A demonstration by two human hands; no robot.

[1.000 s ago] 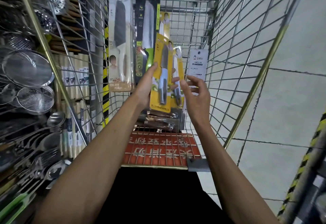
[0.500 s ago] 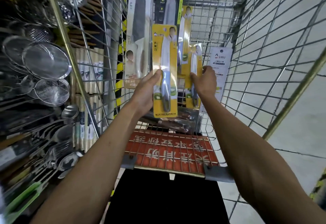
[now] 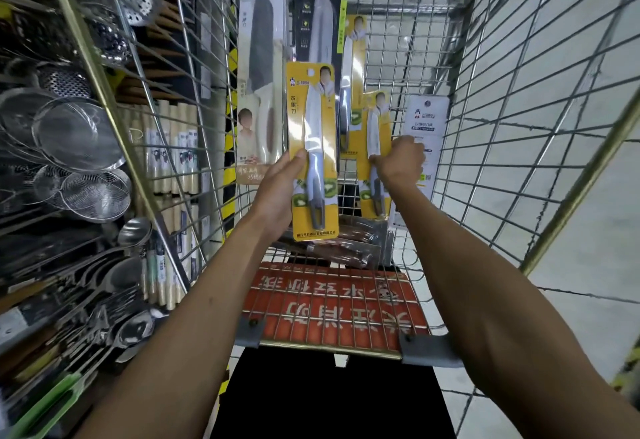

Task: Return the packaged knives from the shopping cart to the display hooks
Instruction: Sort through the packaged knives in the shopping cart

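Note:
My left hand [image 3: 280, 193] grips a yellow-carded knife pack [image 3: 311, 148] by its left edge, holding it upright above the wire shopping cart [image 3: 485, 127]. To its right, my right hand [image 3: 403, 163] pinches a smaller yellow knife pack [image 3: 375, 127] still standing in the cart. Behind them lean a white-carded cleaver pack [image 3: 261, 68], a black-carded knife pack [image 3: 320, 19], another yellow pack [image 3: 353, 68] and a white card [image 3: 426, 120]. Brown-handled packs [image 3: 349, 248] lie flat on the cart bottom.
The cart's red child-seat flap [image 3: 332, 307] is near me. On the left a display rack holds wire strainers [image 3: 76, 134], ladles and spoons [image 3: 121, 300], and packs of chopsticks [image 3: 169, 148]. Grey tiled floor [image 3: 571, 265] lies right of the cart.
Both hands have risen further into the cart. My left hand lifted the yellow pack clear of the others; my right hand closed on the smaller yellow pack.

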